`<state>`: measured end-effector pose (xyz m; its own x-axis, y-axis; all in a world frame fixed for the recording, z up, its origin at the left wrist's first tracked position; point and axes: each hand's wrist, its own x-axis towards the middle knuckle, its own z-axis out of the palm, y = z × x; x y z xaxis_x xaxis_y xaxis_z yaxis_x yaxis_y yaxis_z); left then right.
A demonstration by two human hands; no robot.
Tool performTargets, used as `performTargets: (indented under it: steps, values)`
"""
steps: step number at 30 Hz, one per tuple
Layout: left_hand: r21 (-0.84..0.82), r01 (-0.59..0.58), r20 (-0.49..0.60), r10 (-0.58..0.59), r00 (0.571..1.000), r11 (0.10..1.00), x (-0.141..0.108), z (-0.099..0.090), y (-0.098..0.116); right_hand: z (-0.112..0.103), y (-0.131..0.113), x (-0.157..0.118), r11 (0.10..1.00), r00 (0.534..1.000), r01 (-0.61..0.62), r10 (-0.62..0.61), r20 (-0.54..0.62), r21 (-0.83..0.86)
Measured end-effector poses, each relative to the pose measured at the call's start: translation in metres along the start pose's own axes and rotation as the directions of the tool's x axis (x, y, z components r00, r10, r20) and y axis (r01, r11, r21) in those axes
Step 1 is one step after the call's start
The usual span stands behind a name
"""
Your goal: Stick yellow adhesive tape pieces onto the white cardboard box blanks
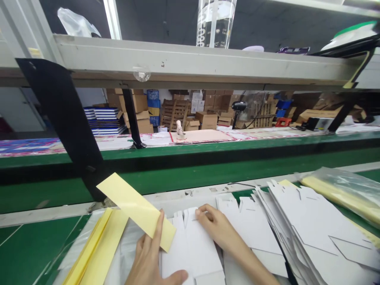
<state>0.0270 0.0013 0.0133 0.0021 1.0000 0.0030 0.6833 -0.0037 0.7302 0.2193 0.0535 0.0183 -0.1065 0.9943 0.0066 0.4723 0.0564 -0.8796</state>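
Head view — left hand (147, 253) holding a pale yellow strip (135, 209), right hand (213, 225) on a white die-cut card blank (202, 241).
Left thumb and fingers are closed near the strip's lower end, which runs toward 11 o'clock — light, thin, apt to flex, best held by its long edges. Right fingers are curled on the blank; grip cannot be told. A fanned stack of blanks (314, 233) lies at 4 o'clock, a pile of yellow strips (97, 245) at 7 o'clock.

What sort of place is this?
Likely a packaging or carton-making workshop: a long green-surfaced work bench, stacked flat die-cut white card blanks, and piled brown corrugated cardboard cartons in the background.
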Motion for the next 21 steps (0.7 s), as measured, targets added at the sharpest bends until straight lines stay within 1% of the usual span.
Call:
performTargets:
  steps: [2, 3, 6, 9, 13, 15, 17, 18, 20, 21]
  values:
    - [-0.008, -0.011, 0.006, 0.011, 1.000, 1.000, 0.000, 0.000, 0.000, 0.004, 0.000, 0.000, 0.997, 0.997, -0.038, 0.034, -0.063, -0.060]
    - [-0.009, -0.014, 0.008, 0.014, 1.000, 1.000, 0.000, 0.000, -0.001, 0.005, 0.000, -0.001, 0.997, 0.997, -0.042, 0.038, -0.066, -0.063]
    - [-0.011, -0.017, 0.016, 0.017, 1.000, 1.000, 0.000, -0.001, -0.001, 0.003, -0.002, 0.000, 1.000, 1.000, -0.016, 0.016, 0.010, 0.025]
    - [-0.034, -0.022, 0.023, 0.023, 0.999, 0.999, 0.000, -0.002, -0.001, -0.001, -0.003, 0.001, 0.997, 0.999, 0.009, -0.012, 0.034, 0.081]
    - [-0.063, -0.012, 0.020, 0.013, 1.000, 0.998, -0.001, -0.002, -0.001, 0.005, -0.001, 0.001, 0.997, 0.998, -0.067, 0.066, -0.026, -0.042]
    - [-0.107, -0.010, 0.004, 0.011, 1.000, 0.994, -0.002, -0.003, -0.001, 0.007, -0.002, 0.001, 0.997, 0.997, -0.064, 0.063, -0.040, -0.042]
    - [-0.199, -0.047, -0.037, 0.040, 0.999, 0.979, -0.002, -0.006, -0.002, -0.002, -0.007, 0.000, 0.996, 0.998, -0.065, 0.066, -0.020, 0.054]
    - [-0.250, -0.072, -0.067, 0.057, 0.996, 0.966, -0.002, -0.009, -0.003, -0.011, -0.011, -0.001, 0.991, 0.996, -0.080, 0.083, -0.025, 0.110]
    - [-0.335, -0.103, -0.128, 0.064, 0.990, 0.936, -0.002, -0.016, -0.003, -0.037, -0.017, -0.004, 0.979, 0.986, -0.108, 0.127, -0.106, 0.173]
    - [-0.368, -0.106, -0.150, 0.053, 0.987, 0.924, -0.001, -0.020, -0.002, -0.053, -0.019, -0.006, 0.984, 0.971, -0.103, 0.130, -0.198, 0.143]
